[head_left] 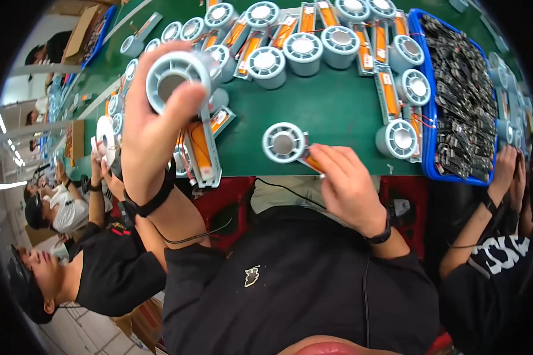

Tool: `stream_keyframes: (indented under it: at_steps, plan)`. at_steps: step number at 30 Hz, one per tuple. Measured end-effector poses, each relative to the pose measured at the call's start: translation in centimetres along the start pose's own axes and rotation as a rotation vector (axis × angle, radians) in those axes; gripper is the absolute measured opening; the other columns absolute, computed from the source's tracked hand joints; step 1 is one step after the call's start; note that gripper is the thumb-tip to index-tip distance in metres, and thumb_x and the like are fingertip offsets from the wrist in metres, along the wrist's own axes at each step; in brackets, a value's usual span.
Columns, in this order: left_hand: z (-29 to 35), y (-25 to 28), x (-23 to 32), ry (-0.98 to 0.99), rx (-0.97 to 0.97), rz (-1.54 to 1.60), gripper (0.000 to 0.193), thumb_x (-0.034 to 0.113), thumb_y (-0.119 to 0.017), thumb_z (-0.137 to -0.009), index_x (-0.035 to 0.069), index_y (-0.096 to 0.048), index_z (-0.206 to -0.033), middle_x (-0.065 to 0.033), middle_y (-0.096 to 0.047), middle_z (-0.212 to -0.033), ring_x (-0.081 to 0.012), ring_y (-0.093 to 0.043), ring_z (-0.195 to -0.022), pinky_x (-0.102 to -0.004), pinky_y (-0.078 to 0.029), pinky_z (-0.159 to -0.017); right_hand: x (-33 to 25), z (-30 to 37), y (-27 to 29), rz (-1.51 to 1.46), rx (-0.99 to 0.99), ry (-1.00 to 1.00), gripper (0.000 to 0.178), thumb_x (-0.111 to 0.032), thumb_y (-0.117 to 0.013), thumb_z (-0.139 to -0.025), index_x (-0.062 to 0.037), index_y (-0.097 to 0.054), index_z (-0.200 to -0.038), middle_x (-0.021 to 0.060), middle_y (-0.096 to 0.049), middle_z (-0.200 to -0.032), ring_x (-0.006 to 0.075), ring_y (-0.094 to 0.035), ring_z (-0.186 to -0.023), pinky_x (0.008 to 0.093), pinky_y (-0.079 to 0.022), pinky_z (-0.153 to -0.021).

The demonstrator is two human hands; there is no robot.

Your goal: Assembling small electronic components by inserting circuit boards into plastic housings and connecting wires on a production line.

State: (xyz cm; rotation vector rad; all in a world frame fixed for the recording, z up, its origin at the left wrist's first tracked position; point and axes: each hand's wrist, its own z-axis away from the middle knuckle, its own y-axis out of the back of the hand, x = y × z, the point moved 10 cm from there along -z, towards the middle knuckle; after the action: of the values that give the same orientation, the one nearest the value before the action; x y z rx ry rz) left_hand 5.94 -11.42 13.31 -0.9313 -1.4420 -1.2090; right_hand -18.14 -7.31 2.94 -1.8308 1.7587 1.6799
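Observation:
My left hand [143, 124] is raised at the left, its fingers and thumb wrapped round a light blue round housing [167, 83] with a spoked rim and a grey disc in its middle. A similar round housing [283, 142] rests on the green table near its front edge. Beside it, my right hand [352, 192] has its fingertips on a small orange battery pack [312, 163], partly covered by the fingers. Under my left hand's wrist lies a pale tray with an orange battery pack [201, 155] in it.
Rows of light blue housings [302, 47] with orange battery packs [387, 93] and thin wires line the table's [331, 109] far side. A blue bin [430, 127] at the right is heaped with small black parts [465, 100]. Co-workers sit on both sides, a person's hands [506, 168] close by the bin.

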Motion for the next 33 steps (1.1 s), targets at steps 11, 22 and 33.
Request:
stream_keyframes:
  at_steps: [11,22,33]
  plan:
    - [3.2,-5.7,-7.0,-0.190,-0.140,-0.747,0.054,0.005,-0.076,-0.086,0.010,-0.056,-0.137,-0.0183,-0.060,-0.132,-0.0305,-0.061,-0.113,-0.0412,-0.051,-0.099,1.7,1.0,1.7,-0.013,0.044,-0.058,0.057,0.014,-0.065,-0.073,0.0053,-0.062,-0.129,0.0200,-0.068,-0.124,0.0383,-0.065,-0.109,0.0428,-0.053,-0.093]
    - [4.0,-6.5,-5.1,-0.481,0.068,-1.021,0.039,-0.005,-0.066,-0.089,0.004,-0.064,-0.126,-0.0222,-0.056,-0.141,-0.0419,-0.057,-0.120,-0.0466,-0.048,-0.099,2.2,1.0,1.8,-0.003,0.108,-0.134,0.057,0.013,-0.067,-0.073,0.0044,-0.062,-0.129,0.0198,-0.068,-0.124,0.0387,-0.065,-0.109,0.0427,-0.053,-0.093]
    - [9.2,-12.1,-4.4,-0.556,-0.056,-0.679,0.033,0.003,-0.076,-0.082,0.007,-0.072,-0.114,-0.0139,-0.056,-0.120,-0.0292,-0.054,-0.100,-0.0375,-0.045,-0.085,0.0,-1.1,13.7,0.442,0.257,-0.193,0.028,0.004,-0.069,-0.081,0.0012,-0.071,-0.109,0.0156,-0.070,-0.111,0.0333,-0.065,-0.093,0.0412,-0.052,-0.083]
